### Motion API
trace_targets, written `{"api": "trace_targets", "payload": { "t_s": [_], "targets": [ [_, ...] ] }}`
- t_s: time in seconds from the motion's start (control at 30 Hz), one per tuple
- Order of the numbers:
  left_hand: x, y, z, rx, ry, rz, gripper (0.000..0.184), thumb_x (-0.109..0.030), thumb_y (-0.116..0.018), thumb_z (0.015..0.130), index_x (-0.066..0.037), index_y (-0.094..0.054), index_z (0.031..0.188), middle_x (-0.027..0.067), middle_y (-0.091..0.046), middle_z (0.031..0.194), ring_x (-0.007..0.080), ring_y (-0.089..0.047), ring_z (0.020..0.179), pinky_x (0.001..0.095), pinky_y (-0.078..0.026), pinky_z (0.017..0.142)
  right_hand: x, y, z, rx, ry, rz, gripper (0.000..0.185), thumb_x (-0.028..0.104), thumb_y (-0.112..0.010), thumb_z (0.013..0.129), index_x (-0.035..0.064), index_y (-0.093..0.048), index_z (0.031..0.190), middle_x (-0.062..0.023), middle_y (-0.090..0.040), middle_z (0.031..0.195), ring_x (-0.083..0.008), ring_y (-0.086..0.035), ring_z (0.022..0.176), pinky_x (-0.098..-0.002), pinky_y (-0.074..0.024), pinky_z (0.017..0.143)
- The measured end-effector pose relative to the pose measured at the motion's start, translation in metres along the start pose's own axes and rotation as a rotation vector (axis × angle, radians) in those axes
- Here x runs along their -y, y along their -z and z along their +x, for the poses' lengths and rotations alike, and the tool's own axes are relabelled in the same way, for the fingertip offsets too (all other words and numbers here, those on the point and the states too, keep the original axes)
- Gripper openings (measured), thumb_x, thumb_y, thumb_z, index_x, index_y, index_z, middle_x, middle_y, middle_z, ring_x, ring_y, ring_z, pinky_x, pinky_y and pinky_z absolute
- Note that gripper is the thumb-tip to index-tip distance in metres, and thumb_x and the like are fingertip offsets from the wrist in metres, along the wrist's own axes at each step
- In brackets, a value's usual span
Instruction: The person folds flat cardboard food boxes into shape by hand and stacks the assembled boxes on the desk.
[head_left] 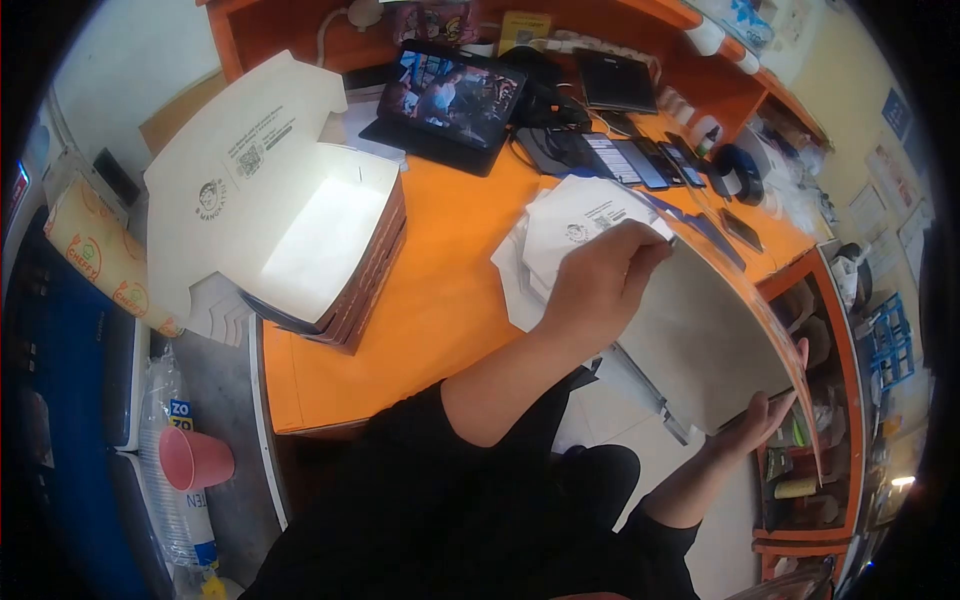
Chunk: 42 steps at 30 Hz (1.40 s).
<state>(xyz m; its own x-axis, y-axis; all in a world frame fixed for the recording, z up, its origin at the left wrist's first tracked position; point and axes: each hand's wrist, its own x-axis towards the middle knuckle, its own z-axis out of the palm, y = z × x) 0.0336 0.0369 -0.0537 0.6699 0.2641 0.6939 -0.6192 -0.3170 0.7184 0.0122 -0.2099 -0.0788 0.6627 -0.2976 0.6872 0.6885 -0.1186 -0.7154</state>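
Note:
My left hand [607,280] pinches the upper edge of a flat cardboard box blank [700,330], its fingertips pressed together. The blank's plain greyish inner face is turned toward me, and its printed outer side shows only as a thin strip at the right. Lower down, my right hand [757,425] grips the blank's right edge, thumb in front and fingers partly hidden behind. Beyond my left hand lies a pile of white box blanks [545,235] with a printed logo. On the left of the table stands a stack of folded, nested boxes [325,235], lids open.
A tablet [455,100] stands at the back of the orange table [440,270], with several phones [640,160] and cables to its right. At the left are a pink cup [197,459], sleeved clear cups and a patterned paper roll [100,255]. A glass-door cabinet [810,400] stands at right.

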Motion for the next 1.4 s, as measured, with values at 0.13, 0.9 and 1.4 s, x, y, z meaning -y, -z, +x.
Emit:
{"api": "trace_targets", "payload": {
  "t_s": [0.13,0.9,1.4],
  "targets": [
    [-0.003,-0.001,-0.001,0.031,0.177,-0.273,0.009,-0.006,-0.06,0.094,0.0,-0.064,0.099,0.0159,-0.069,0.09,0.0274,-0.07,0.083,0.0328,-0.053,0.074,-0.011,0.001,-0.006,0.032,0.083,-0.17,0.076,0.036,-0.058,0.086,-0.0063,-0.034,0.145,-0.0182,-0.03,0.154,-0.03,-0.046,0.133,-0.0427,-0.0417,0.107],
    [0.004,-0.007,-0.014,0.775,-0.259,-0.195,0.136,-0.037,-0.096,0.046,-0.015,-0.017,0.154,0.0279,-0.009,0.156,0.0472,-0.014,0.145,0.0498,-0.024,0.118,-0.004,0.088,0.011,0.358,-0.653,0.734,0.061,0.044,-0.05,0.098,-0.0013,-0.045,0.139,-0.0157,-0.054,0.133,-0.0273,-0.056,0.12,-0.043,-0.0478,0.098],
    [-0.019,0.012,-0.027,0.438,-0.227,-0.146,0.123,-0.036,-0.089,0.065,-0.005,-0.004,0.148,0.0287,-0.019,0.147,0.0467,-0.026,0.137,0.0505,-0.027,0.114,0.045,0.026,0.016,0.245,-0.062,-0.037,0.097,0.054,-0.067,0.087,0.0036,-0.018,0.155,-0.0154,-0.028,0.157,-0.0289,-0.034,0.14,-0.0428,-0.0247,0.115]
  ]
}}
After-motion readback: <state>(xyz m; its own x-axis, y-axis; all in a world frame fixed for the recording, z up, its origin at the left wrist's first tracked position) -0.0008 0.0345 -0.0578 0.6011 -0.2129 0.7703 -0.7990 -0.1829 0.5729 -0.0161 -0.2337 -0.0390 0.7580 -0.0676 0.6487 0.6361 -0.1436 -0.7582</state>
